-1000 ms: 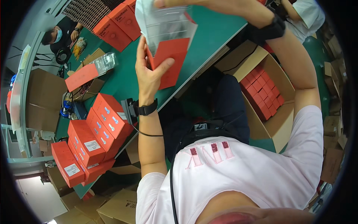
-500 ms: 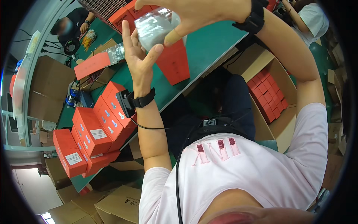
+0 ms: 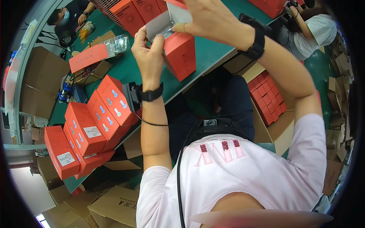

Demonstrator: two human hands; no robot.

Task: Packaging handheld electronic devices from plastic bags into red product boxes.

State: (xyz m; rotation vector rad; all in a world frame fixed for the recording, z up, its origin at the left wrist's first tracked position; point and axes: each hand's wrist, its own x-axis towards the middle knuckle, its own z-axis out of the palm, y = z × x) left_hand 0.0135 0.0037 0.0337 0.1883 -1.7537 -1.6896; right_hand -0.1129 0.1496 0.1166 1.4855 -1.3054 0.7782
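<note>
An open red carton (image 3: 181,53) stands tilted on the green table, its pale inner flaps raised. My left hand (image 3: 150,51) is closed on the carton's left rim, thumb and fingers pinching the edge. Across the opening reaches my right hand (image 3: 213,22), its thumb at the mouth of the carton and its other fingers by the raised flap, partly cut off by the top edge. Between the hands, a shiny clear plastic wrapping (image 3: 167,31) shows inside the carton; its contents are hidden.
Red cartons (image 3: 81,131) are stacked at the table's left end. A red carton with clear bags (image 3: 91,59) lies near an open brown box. More red cartons (image 3: 131,17) stand behind. A cardboard box of small red boxes (image 3: 268,97) is at right. Two people (image 3: 68,22) work nearby.
The plastic-wrapped thing has gone from between my raised hands down into the red carton. My left hand has closed on the carton's rim, and my right hand has shifted to its opening.
</note>
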